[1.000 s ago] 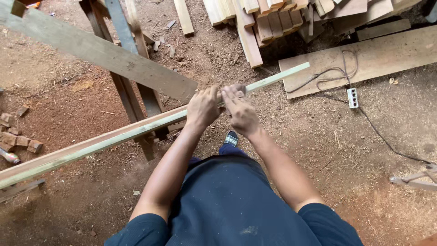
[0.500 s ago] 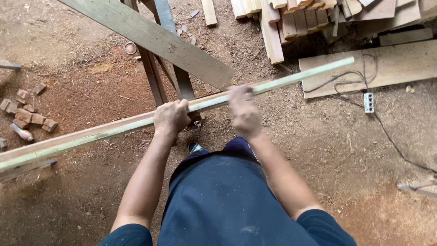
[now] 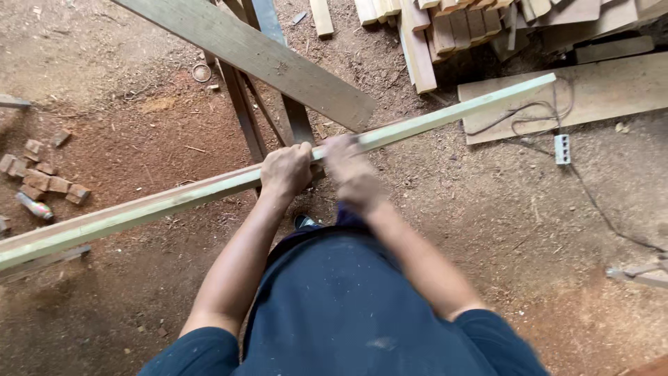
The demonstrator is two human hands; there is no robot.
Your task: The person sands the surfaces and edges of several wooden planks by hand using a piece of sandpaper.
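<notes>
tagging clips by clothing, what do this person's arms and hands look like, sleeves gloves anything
Both hands are bare: no gloves, rings or watch can be seen on the left hand or the right hand, though the right one is motion-blurred. The forearms are uncovered. Short dark navy sleeves end above the elbows, part of a dark navy top dusted with pale specks, likely sawdust.

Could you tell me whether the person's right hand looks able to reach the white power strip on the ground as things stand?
Probably not without stepping over: the right hand is on the long wooden strip, and the power strip lies well off to the right.
</notes>
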